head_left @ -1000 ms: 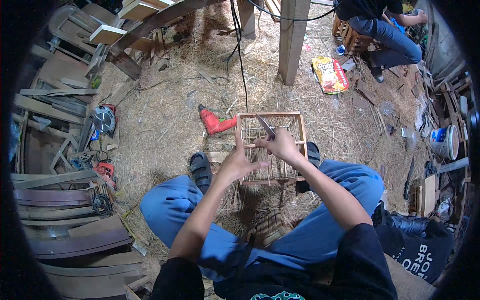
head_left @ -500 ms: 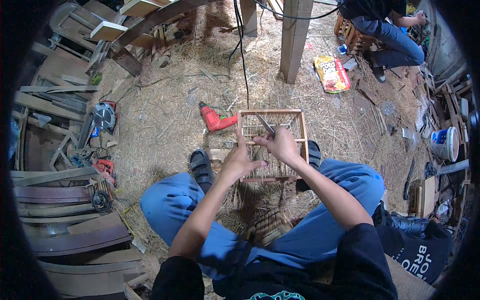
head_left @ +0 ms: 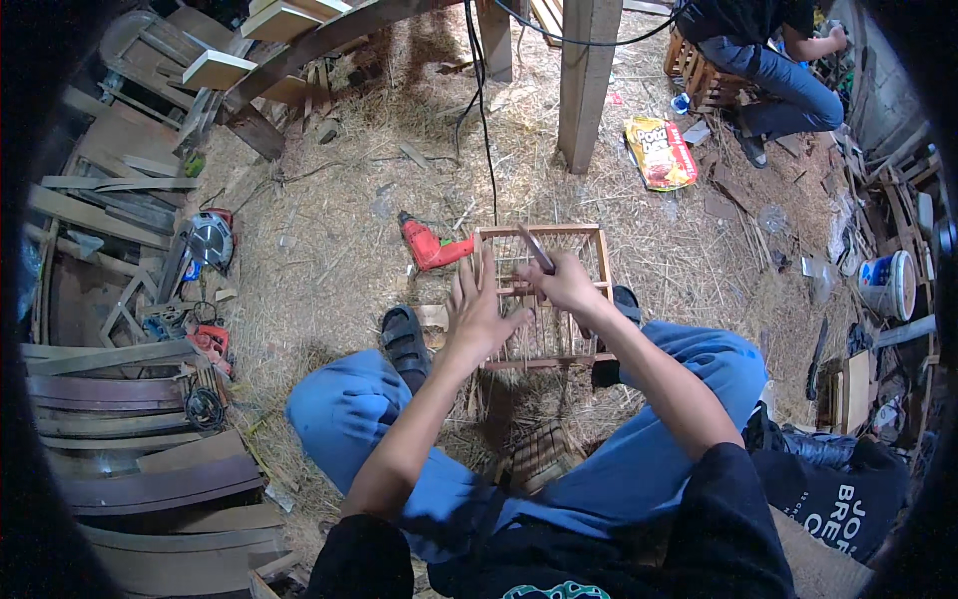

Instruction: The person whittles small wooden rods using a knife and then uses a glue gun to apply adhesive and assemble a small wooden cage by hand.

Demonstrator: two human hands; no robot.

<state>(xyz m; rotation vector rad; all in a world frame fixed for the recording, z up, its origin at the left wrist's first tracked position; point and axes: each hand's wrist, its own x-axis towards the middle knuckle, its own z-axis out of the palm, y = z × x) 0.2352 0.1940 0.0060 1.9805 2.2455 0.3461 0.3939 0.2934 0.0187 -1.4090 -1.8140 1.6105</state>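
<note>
1. at the far left, a circular saw (head_left: 211, 238) is seen lying on the straw-strewn floor, well apart from both hands.
2. next, a red drill (head_left: 431, 245) is found on the floor, its handle end reaching to just beside the far left corner of the wooden frame.
3. the left hand (head_left: 477, 314) is laid over the left side of the frame, with nothing seen to be grasped; its fingers are spread and pointed away from the body, the thumb stretched inward. whether the rail is pressed or only hovered over cannot be told.
4. the wooden frame (head_left: 559, 229), strung with thin rods, is placed on the floor ahead of the body, between the two sandalled feet. it is close to square, its side rails run away from the body, and it is spanned by a crossbar.
5. a narrow-bladed tool (head_left: 536, 248) is slanted over the frame, its long axis carried from the right fist toward the far rail and a little leftward.
6. by the right hand (head_left: 569, 285) the tool is firmly clasped. the crossbar is met nearest by this hand's fingertips; the left rail is lain nearest by the left hand.
</note>
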